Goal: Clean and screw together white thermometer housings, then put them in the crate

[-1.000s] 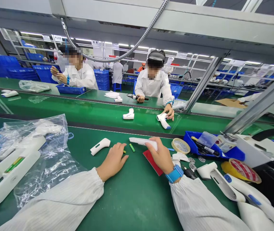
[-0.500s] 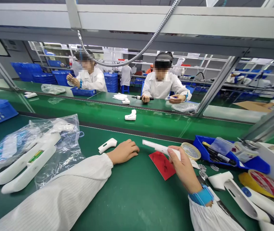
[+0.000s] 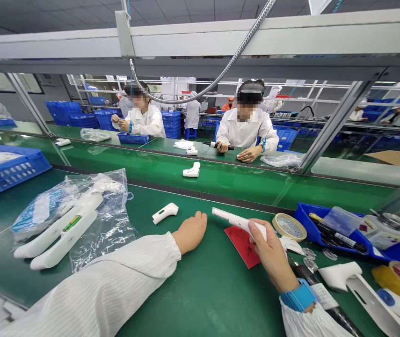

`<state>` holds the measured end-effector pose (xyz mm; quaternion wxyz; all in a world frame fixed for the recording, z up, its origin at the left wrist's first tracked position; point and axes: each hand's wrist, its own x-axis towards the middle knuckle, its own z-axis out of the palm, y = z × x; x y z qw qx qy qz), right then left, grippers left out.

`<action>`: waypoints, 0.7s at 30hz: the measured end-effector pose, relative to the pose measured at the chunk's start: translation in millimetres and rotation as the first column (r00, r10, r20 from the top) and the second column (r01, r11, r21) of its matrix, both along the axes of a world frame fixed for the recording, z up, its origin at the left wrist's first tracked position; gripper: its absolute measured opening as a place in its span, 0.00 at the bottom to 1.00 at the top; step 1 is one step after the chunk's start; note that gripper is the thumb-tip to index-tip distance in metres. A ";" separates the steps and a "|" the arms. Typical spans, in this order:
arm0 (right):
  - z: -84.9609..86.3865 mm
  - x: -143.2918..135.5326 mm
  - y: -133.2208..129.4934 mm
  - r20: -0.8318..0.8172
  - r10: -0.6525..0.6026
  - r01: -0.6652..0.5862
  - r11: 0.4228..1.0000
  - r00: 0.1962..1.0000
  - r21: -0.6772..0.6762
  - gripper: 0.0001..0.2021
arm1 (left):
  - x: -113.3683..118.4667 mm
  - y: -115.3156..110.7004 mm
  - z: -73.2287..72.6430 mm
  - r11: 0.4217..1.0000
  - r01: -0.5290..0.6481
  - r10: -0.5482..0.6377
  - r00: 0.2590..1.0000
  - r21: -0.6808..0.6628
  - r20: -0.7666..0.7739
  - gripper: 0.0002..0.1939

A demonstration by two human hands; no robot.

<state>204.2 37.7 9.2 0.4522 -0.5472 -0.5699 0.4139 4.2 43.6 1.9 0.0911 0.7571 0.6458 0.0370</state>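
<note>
My right hand [image 3: 268,252] is closed around the near end of a long, slim white plastic housing [image 3: 236,221]. The piece points up and to the left, above a red card [image 3: 242,243]. My left hand [image 3: 191,232] rests on the green mat with its fingers curled in; nothing shows in them, though the fingertips are mostly hidden. Just left of it lies a small bent white plastic shell [image 3: 165,213] with an oval opening. A blue band circles my right wrist.
At left are white handle-shaped housings [image 3: 64,238] on clear plastic bags [image 3: 115,224] and a blue crate [image 3: 10,166]. Tape [image 3: 289,227], a blue tray [image 3: 340,229], a black-handled tool [image 3: 322,292] and white shells crowd the right. Co-workers [image 3: 245,126] sit beyond the green belt [image 3: 143,164].
The view has shifted slightly, moving the scene mostly rightward. My left hand's fingers have drawn in from a flatter pose. My right hand keeps hold of the white housing.
</note>
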 end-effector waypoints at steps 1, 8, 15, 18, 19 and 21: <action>-1.3 -1.7 -0.4 -0.015 0.006 -0.007 1.000 1.000 -0.006 0.18 | -1.6 -2.3 3.7 1.000 0.001 -0.001 1.000 -0.005 0.018 0.14; -6.4 -8.1 -1.8 0.020 -0.038 0.039 0.998 0.999 -0.049 0.22 | -64.1 -11.6 43.5 0.990 -0.079 0.060 0.984 0.115 0.167 0.11; -15.9 -11.9 3.4 0.296 -0.037 0.049 0.998 0.955 -0.035 0.29 | -146.1 -11.2 30.1 0.933 -0.325 0.301 0.940 0.155 0.162 0.15; -21.9 -13.2 6.2 0.364 -0.004 0.020 0.999 0.931 -0.040 0.30 | -153.5 -23.1 26.8 0.922 -0.342 0.314 0.934 0.179 0.169 0.15; -24.6 -12.8 7.2 0.372 0.007 0.001 1.000 0.928 -0.021 0.29 | -155.5 -29.4 29.8 0.917 -0.346 0.314 0.933 0.197 0.176 0.15; -31.4 -11.0 10.2 0.364 -0.027 -0.010 0.995 0.931 0.100 0.26 | -163.1 -46.1 40.9 0.902 -0.358 0.317 0.928 0.240 0.196 0.16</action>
